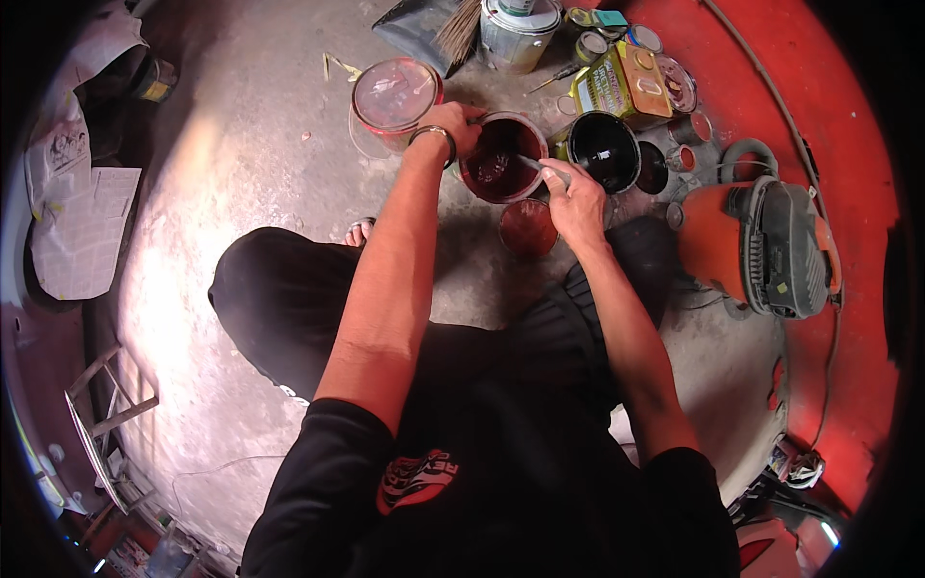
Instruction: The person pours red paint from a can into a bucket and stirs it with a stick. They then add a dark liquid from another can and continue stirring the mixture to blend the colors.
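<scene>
An open paint can (465,179) holding dark red paint stands on the floor in front of me. My left hand (457,127) is closed on its far left rim, a dark band around the wrist. My right hand (576,199) grips a thin grey stirring stick (535,165), whose lower end reaches into the can. The exact shape of that end is hard to make out. Just nearer to me lies a round lid (528,229) coated in red-brown. Left of the can is a larger red-rimmed bucket (395,93) with a smeared lid.
A black-filled can (604,151) stands close on the right, with a yellow rectangular tin (617,85) behind it. Several small tins crowd there. A large white can (515,43) and a broom (459,37) are farther back. An orange-grey machine (756,241) sits at right.
</scene>
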Demonstrator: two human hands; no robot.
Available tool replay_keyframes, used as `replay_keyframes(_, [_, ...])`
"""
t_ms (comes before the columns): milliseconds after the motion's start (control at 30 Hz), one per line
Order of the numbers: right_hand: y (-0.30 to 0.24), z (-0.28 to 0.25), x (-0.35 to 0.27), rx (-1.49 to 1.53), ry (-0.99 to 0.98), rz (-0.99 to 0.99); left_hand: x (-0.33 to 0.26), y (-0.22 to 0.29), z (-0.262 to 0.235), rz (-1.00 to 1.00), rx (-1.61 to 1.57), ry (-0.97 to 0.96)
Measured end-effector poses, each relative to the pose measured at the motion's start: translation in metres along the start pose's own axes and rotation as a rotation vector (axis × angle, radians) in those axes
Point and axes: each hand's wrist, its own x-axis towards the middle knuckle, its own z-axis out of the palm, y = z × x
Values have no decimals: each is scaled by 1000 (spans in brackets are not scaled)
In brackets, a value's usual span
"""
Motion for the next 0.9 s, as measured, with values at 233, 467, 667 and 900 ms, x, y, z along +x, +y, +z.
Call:
replay_keyframes(233, [-1, -5, 0, -63, -21, -73, 4, -5, 5, 7, -30, 12])
replay_keyframes(467, [-2, -4, -1, -82, 36, -96, 7, -1, 5, 120, 73, 77])
replay_keyframes(667, [-3, -4, -2, -40, 44, -3, 2, 15, -8, -28, -5, -36])
replay_keyframes(900, [24, -34, -8, 496, 125, 384, 10, -2, -4, -9, -33, -40])
